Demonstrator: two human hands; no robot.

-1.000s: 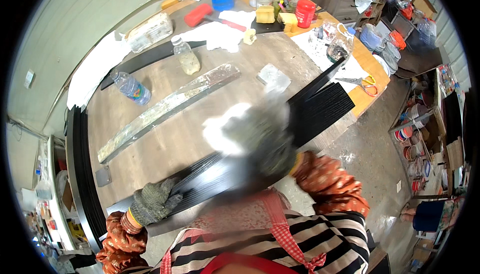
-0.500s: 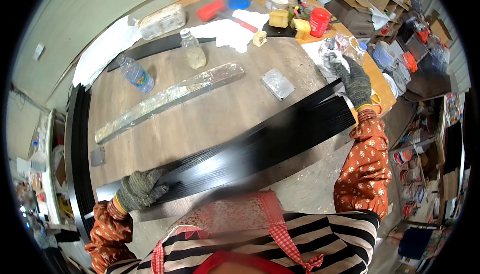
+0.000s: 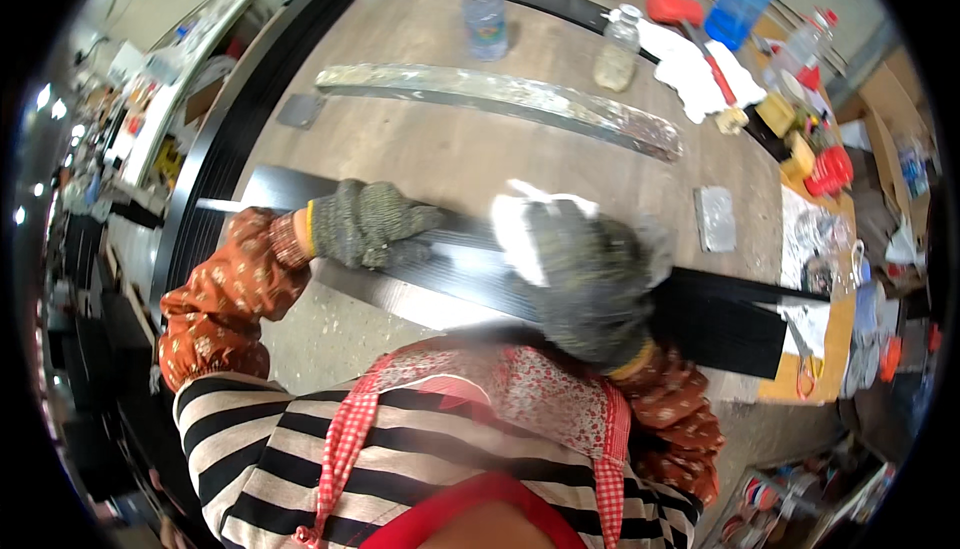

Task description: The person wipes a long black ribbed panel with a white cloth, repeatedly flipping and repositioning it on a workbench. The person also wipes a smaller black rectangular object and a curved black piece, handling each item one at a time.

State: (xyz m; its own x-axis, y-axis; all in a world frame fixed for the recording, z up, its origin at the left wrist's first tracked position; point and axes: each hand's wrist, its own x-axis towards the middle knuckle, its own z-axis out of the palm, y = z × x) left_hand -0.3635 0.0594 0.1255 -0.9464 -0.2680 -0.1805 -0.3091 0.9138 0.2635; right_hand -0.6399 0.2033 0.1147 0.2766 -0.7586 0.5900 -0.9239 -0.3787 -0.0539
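Note:
A long, glossy black board (image 3: 720, 324) with fine grain lines lies across the near side of the table. My left hand (image 3: 370, 224), in a dark grey knit glove, is closed over the board left of its middle, its fingers curled on the surface. My right hand (image 3: 590, 284), gloved alike and smeared by motion, presses a white cloth (image 3: 518, 239) against the board near its middle. Part of the cloth is hidden beneath the glove. Light gleams off the board between my hands.
Beyond the board lies a stained bar (image 3: 490, 99). A flat grey block (image 3: 715, 219), a water bottle (image 3: 485, 14) and a cloudy bottle (image 3: 618, 49) stand around it. Scissors (image 3: 806, 364) are at the right edge. Black strips (image 3: 225, 119) line the left edge.
My right hand has come from the board's right end to its middle with the cloth. My left hand stays on the board. The whole view has swung to the left.

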